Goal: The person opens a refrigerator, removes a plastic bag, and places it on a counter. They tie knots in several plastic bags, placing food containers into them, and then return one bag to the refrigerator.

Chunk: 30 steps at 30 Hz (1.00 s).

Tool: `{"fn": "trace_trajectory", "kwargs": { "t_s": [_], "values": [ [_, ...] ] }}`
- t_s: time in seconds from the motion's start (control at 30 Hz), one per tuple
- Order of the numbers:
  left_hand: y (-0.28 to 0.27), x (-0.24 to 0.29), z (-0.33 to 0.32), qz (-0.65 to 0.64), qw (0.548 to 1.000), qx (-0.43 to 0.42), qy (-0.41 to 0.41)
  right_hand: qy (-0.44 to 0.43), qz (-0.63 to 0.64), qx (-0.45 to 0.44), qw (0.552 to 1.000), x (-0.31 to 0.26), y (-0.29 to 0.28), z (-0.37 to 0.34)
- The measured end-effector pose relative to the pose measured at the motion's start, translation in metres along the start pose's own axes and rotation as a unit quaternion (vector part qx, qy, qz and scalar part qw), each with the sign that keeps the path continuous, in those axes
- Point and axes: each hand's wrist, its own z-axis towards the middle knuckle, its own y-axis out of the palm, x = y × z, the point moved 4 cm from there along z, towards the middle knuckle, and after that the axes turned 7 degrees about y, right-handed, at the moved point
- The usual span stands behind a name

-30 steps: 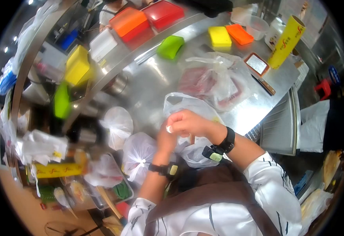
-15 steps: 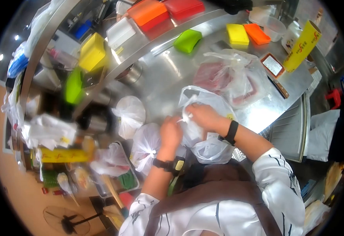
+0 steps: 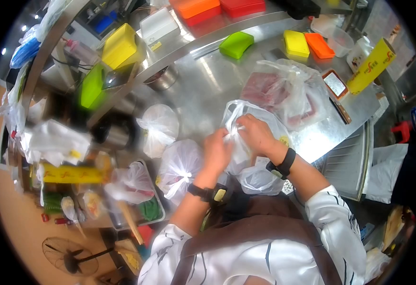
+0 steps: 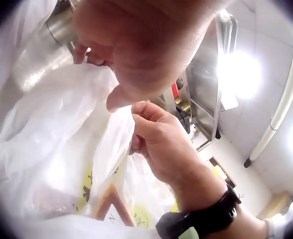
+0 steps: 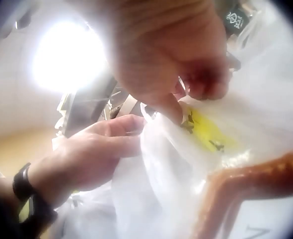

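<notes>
A white plastic bag (image 3: 239,159) with yellow print is upright in front of the person, its top gathered between both hands. My left hand (image 3: 217,152) pinches the bag's upper edge from the left. On the right side, my right hand (image 3: 257,136) pinches the same gathered plastic, close to the left fingers. The left wrist view shows the bag (image 4: 52,129) bulging below the hands, with an orange-brown angled edge (image 4: 108,199) against it. Nearby stand two knotted clear bags (image 3: 179,164).
Bagged red meat (image 3: 270,90) lies beyond the hands on the steel table, with a knife (image 3: 341,111), a small scale (image 3: 335,83) and a yellow film roll (image 3: 372,66) to the right. A green container (image 3: 236,45) and a metal pot (image 3: 161,78) stand farther back.
The hands were together over the bag, blurred, then parted slightly with a white twist of plastic between them. Now both fingers grip the bag's top close together. The head view has shifted.
</notes>
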Motion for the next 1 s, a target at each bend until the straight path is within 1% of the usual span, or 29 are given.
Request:
{"fn": "trace_trajectory", "kwargs": {
  "t_s": [0.13, 0.2, 0.3, 0.43, 0.5, 0.53, 0.57, 0.6, 0.63, 0.67, 0.7, 0.73, 0.77, 0.8, 0.83, 0.87, 0.9, 0.93, 1.0],
  "values": [
    [-0.001, -0.005, 0.0, -0.002, 1.0, -0.018, 0.004, 0.002, 0.005, -0.008, 1.0, -0.004, -0.002, -0.002],
    [-0.005, 0.0, 0.001, 0.037, 0.998, -0.013, 0.044, 0.004, 0.006, -0.009, 1.0, -0.006, -0.002, -0.002],
    [-0.004, -0.004, 0.001, 0.075, 0.996, -0.005, 0.045, 0.016, -0.013, -0.024, 0.999, -0.007, 0.0, -0.002],
    [-0.009, -0.01, 0.003, 0.059, 0.996, 0.02, 0.056, 0.033, -0.036, -0.025, 0.998, -0.002, 0.002, 0.002],
    [-0.012, -0.011, 0.004, 0.05, 0.997, 0.035, 0.048, 0.041, -0.044, -0.025, 0.998, 0.0, 0.004, 0.003],
    [-0.012, -0.012, 0.004, 0.049, 0.997, 0.036, 0.05, 0.053, -0.016, -0.014, 0.998, 0.002, 0.003, 0.004],
    [-0.011, -0.016, 0.002, 0.019, 0.998, 0.041, 0.036, 0.066, 0.012, -0.003, 0.998, 0.004, 0.003, 0.005],
    [-0.01, -0.02, 0.0, -0.011, 0.999, 0.046, 0.021, 0.066, 0.012, -0.002, 0.998, 0.006, 0.004, 0.005],
    [-0.008, -0.022, -0.002, -0.011, 0.999, 0.046, 0.022, 0.089, 0.051, 0.0, 0.995, 0.011, 0.004, 0.006],
    [-0.008, -0.024, -0.003, -0.025, 0.996, 0.077, 0.024, 0.112, 0.09, 0.002, 0.99, 0.017, 0.005, 0.006],
    [-0.01, -0.025, -0.005, -0.037, 0.993, 0.109, 0.026, 0.111, 0.09, 0.002, 0.99, 0.032, 0.005, 0.009],
    [-0.016, -0.027, -0.008, -0.037, 0.993, 0.111, 0.025, 0.172, 0.107, 0.031, 0.979, 0.06, 0.0, 0.012],
    [-0.026, -0.037, -0.012, -0.055, 0.993, 0.093, -0.036, 0.23, 0.126, 0.058, 0.963, 0.078, -0.004, 0.013],
    [-0.032, -0.046, -0.013, -0.073, 0.99, 0.076, -0.096, 0.225, 0.127, 0.057, 0.964, 0.073, -0.013, 0.014],
    [-0.036, -0.048, -0.013, -0.07, 0.989, 0.08, -0.098, 0.18, 0.08, 0.076, 0.977, 0.057, -0.029, 0.013],
    [-0.037, -0.05, -0.015, -0.056, 0.993, 0.062, -0.079, 0.138, 0.033, 0.094, 0.985, 0.045, -0.037, 0.009],
    [-0.038, -0.045, -0.016, -0.043, 0.997, 0.04, -0.059, 0.14, 0.034, 0.089, 0.986, 0.041, -0.032, 0.005],
    [-0.037, -0.038, -0.014, -0.043, 0.996, 0.04, -0.061, 0.13, 0.042, 0.082, 0.987, 0.034, -0.028, 0.006],
    [-0.03, -0.012, -0.006, -0.072, 0.996, 0.046, -0.016, 0.115, 0.046, 0.076, 0.989, 0.02, -0.028, 0.009]
  ]
}}
